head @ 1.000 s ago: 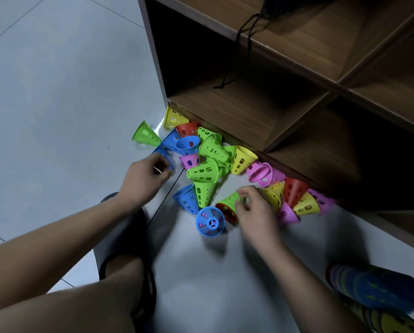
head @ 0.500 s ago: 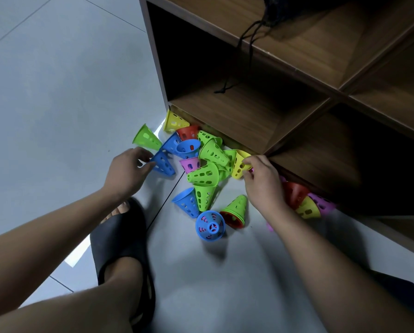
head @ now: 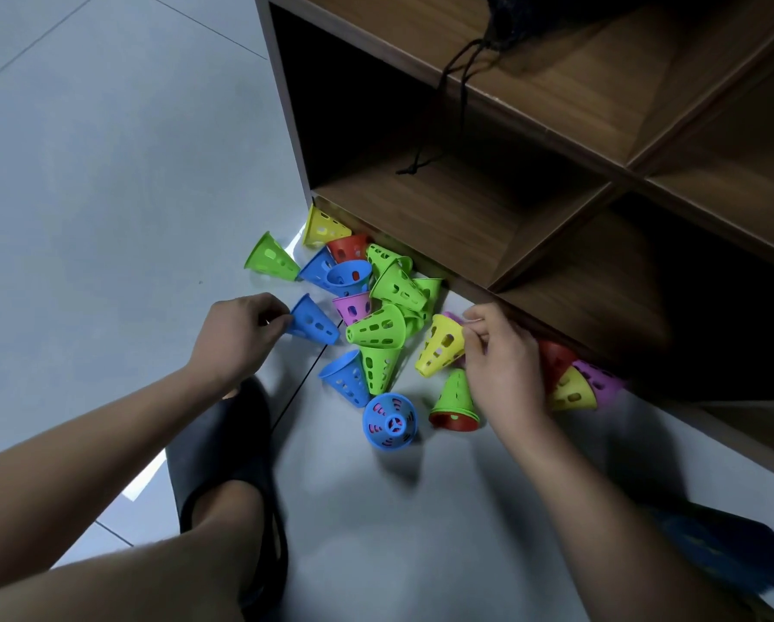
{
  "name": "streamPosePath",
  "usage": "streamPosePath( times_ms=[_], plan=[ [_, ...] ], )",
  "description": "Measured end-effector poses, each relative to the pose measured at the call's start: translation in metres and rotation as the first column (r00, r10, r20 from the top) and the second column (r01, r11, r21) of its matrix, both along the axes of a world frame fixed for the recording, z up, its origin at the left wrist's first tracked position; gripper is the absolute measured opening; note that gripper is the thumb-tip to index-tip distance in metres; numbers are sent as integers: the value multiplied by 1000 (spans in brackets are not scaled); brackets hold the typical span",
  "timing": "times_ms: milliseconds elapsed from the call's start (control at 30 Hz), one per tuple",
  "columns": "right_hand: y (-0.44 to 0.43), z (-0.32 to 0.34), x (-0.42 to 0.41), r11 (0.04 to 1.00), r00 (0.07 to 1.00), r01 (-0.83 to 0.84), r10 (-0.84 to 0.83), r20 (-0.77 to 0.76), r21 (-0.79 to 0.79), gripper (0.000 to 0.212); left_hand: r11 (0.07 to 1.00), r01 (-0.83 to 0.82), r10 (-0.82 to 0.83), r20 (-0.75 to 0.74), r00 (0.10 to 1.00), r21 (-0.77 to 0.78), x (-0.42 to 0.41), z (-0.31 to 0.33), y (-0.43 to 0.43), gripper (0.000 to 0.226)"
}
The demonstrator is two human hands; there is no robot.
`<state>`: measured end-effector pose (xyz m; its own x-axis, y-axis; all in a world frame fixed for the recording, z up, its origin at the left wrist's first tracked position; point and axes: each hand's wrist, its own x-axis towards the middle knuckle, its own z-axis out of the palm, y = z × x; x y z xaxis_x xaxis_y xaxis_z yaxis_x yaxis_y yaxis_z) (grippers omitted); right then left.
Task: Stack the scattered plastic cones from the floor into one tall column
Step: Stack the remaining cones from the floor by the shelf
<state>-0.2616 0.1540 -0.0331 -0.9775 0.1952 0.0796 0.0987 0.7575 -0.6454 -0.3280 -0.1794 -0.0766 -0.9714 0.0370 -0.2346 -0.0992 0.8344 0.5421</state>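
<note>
Pale floor tiles [head: 107, 172] ran up to a wooden shelf unit [head: 466, 208], from whose upper shelf a dark cord [head: 452, 105] hung. Loose cones [head: 385, 298], green, blue, red, yellow and pink, lay tumbled on the floor against the unit's base. The left hand [head: 237, 338] pinched the near end of a blue cone [head: 315, 325] lying on its side at the pile's left edge. The right hand [head: 506, 361], fingers curled, pinched the wide rim of a tilted yellow cone [head: 441, 347]; a pink rim [head: 452, 316] showed just behind it. Whether the pinch also took in the pink rim could not be told. Just below stood a green cone [head: 454, 397] nested upright on a red cone [head: 452, 422]. Beside that stood an upright blue cone with slots [head: 389, 422], through which pink showed. A foot in a black slipper [head: 223, 446] rested below the left hand.
</note>
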Motion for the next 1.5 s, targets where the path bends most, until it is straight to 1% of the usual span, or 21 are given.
streamPosePath(
  times_ms=[100,167,233,300,367,433,533,633,700,733,767,833,867,900,1033,1067,1267,1333,1433,1500],
  plan=[
    [3,3,12,997,998,65,-65,5,-41,14,1000,-12,12,-15,1000,25,7,11,3,9],
    [5,6,20,981,992,111,-100,74,-162,16,998,-20,21,-11,1000,63,11,19,7,10],
    [6,11,28,931,979,174,-129,158,-320,19,993,-31,31,3,1000,117,16,29,11,11],
    [6,16,33,871,963,239,-156,220,-430,21,984,-38,37,11,999,175,20,39,17,11],
    [6,20,38,799,950,290,-172,262,-527,19,970,-46,42,24,999,239,24,49,23,12],
    [4,25,45,710,938,332,-178,299,-621,18,951,-49,28,71,997,305,28,57,30,14],
    [0,27,53,549,926,371,-158,342,-749,20,914,-15,-62,176,982,405,36,67,41,17],
    [-6,28,59,398,930,364,-111,350,-842,28,845,-30,-142,279,950,534,43,74,52,19],
    [-12,30,63,328,932,360,-90,351,-873,29,806,-25,-210,325,922,592,47,76,57,18],
    [-15,32,65,329,936,350,-76,345,-877,29,790,-9,-253,339,906,613,49,76,59,17],
    [-17,33,67,364,942,327,-58,329,-872,29,776,6,-291,350,890,630,51,76,61,16],
    [-19,34,72,497,959,257,-22,284,-829,27,756,22,-342,366,865,654,54,74,64,15],
    [-20,34,74,550,965,224,-8,264,-805,27,748,25,-356,369,858,663,55,74,65,15],
    [-20,35,75,576,967,208,2,256,-790,27,740,21,-360,369,857,672,55,75,65,15],
    [-21,43,76,563,965,218,-3,262,-797,24,711,-7,-322,335,886,703,51,74,62,14],
    [-21,44,76,572,966,217,-7,260,-791,24,707,-8,-319,329,889,708,50,73,62,14],
    [-23,54,76,679,971,183,-11,239,-711,30,732,69,-402,348,847,678,58,63,65,13],
    [-25,56,77,701,969,168,13,248,-693,32,753,113,-425,348,835,648,61,57,66,13],
    [-29,54,82,780,967,131,37,253,-613,40,784,192,-457,339,823,591,65,50,66,12],
    [-32,50,87,808,964,130,32,263,-574,45,806,245,-467,324,822,539,68,48,66,12]
  ],
)
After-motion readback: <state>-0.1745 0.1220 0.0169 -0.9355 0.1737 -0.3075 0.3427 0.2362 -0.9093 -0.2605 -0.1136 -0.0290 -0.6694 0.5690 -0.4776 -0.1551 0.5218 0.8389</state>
